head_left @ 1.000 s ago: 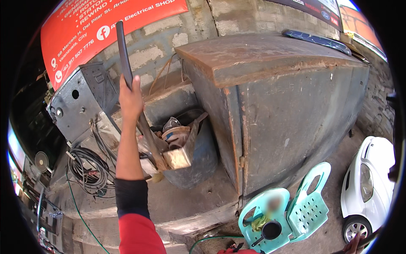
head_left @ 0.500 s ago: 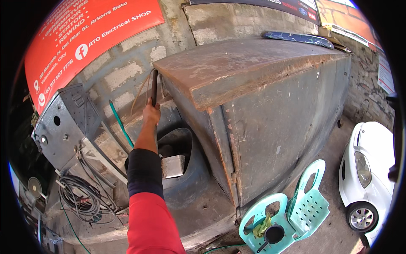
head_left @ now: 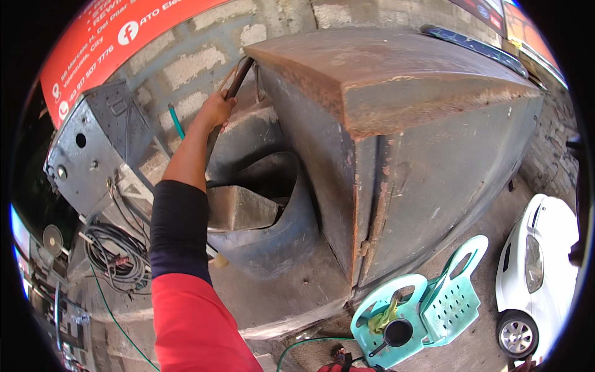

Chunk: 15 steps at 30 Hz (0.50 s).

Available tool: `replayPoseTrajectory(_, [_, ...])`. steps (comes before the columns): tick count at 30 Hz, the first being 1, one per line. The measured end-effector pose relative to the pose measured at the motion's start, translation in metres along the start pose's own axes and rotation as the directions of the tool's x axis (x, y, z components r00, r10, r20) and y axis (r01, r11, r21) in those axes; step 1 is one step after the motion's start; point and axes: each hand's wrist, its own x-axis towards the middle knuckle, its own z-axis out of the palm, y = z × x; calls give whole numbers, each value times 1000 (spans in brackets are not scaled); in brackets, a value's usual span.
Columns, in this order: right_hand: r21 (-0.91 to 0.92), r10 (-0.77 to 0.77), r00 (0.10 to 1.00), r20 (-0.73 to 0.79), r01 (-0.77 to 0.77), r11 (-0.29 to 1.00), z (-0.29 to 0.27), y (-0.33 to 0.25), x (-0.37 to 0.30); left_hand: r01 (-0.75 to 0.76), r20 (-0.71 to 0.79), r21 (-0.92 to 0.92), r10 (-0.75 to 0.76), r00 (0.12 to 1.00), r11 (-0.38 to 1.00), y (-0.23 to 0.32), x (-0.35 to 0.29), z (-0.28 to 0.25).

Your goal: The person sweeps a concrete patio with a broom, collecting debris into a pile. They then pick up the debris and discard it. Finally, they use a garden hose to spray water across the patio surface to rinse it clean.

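A concrete ledge (head_left: 291, 297) along a block wall carries a large rusted metal cabinet (head_left: 434, 167) and a dark curved drum (head_left: 273, 229); on the ground below stand a turquoise plastic chair (head_left: 427, 304) and coiled cables (head_left: 114, 260)

Dark flat metal bar (head_left: 238, 77), long and narrow, rust-tinged. Stands near upright, tilted slightly right at its top end, against the grey block wall. Top end meets the rusty lip of the big steel cabinet (head_left: 396, 111); lower stretch drops toward the dark curved drum (head_left: 273, 229).
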Motion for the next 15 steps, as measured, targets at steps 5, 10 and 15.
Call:
replayPoseTrajectory(5, [-100,-11,999,-47,6,995,19,14,15,-31,-42,83,35,998,996,-18,15,3])
replayPoseTrajectory(10, [11,-54,983,173,53,999,46,19,23,36,-285,165,13,958,986,-37,21,28])
replayPoseTrajectory(15, [54,-39,994,98,33,998,42,28,37,76,-617,281,119,778,957,-22,6,15])
